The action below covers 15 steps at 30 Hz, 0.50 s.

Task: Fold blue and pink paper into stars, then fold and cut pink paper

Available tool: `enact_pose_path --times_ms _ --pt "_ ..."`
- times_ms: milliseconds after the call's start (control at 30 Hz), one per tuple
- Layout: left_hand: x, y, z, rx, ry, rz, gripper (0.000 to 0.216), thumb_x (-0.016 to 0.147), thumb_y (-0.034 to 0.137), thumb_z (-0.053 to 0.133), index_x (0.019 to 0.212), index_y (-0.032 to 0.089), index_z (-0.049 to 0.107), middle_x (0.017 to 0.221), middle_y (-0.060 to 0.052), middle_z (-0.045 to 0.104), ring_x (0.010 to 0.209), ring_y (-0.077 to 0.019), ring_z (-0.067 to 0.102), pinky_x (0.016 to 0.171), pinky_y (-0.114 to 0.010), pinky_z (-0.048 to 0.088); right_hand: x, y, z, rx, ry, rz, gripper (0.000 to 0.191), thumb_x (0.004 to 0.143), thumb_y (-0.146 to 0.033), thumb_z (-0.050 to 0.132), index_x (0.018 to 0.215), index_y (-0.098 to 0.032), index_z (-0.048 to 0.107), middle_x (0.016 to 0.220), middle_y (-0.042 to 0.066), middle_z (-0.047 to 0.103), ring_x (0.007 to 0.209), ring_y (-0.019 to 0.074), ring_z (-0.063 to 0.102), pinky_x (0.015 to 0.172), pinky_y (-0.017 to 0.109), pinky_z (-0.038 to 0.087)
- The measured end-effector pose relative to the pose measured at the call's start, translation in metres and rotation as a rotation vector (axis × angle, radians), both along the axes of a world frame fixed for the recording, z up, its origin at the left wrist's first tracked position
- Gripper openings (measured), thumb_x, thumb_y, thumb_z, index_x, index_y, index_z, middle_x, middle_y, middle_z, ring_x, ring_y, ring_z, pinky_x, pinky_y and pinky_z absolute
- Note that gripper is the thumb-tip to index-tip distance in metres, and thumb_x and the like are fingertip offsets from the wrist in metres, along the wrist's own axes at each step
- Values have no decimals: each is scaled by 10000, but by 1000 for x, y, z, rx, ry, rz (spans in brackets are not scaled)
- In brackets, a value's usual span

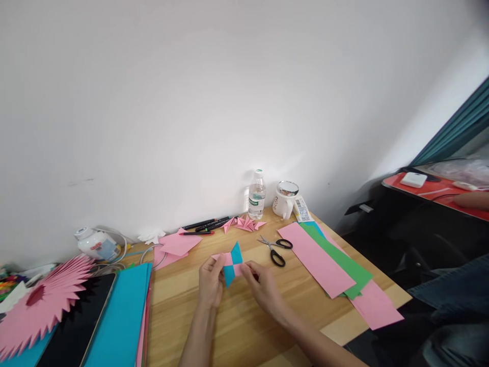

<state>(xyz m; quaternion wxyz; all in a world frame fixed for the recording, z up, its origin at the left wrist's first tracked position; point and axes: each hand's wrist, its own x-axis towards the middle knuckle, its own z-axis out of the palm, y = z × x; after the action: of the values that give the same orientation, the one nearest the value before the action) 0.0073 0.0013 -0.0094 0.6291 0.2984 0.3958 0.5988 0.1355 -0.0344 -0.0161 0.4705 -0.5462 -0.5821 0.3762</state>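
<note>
A small folded origami piece point(234, 260) in pink and blue paper is held above the wooden table. My left hand point(212, 280) pinches its left pink side between thumb and fingers. On the other side, my right hand point(262, 286) has its fingertips closed on the lower right pink part. Two blue points stick out, one up and one down. Black-handled scissors point(275, 250) lie partly spread on the table, to the right of the piece. Behind it rest several folded pink paper shapes point(246, 223).
A water bottle point(257, 196) and a white mug point(284, 201) stand by the wall. Pink strips point(317, 262) and green paper point(344, 260) lie right. At left are pens point(206, 224), blue sheets point(116, 316), a black tablet-like device point(78, 326), a pleated pink ring point(49, 300) and a white bottle point(97, 244).
</note>
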Motion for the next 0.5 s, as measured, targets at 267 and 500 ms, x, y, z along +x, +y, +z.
enact_pose_path --times_ms 267,500 --pt "2 1 5 76 -138 -39 338 623 408 753 791 118 705 904 -135 712 921 -264 644 808 -349 497 0 9 -7 -297 345 106 528 694 -728 393 574 -220 310 486 -82 206 415 63 180 389 215 154" --pt "-3 2 -2 73 -216 -26 201 617 298 777 663 134 670 796 -84 716 908 -259 656 877 -382 481 2 9 -4 -346 362 206 546 650 -740 449 563 -231 274 471 -96 193 376 48 153 342 197 147"
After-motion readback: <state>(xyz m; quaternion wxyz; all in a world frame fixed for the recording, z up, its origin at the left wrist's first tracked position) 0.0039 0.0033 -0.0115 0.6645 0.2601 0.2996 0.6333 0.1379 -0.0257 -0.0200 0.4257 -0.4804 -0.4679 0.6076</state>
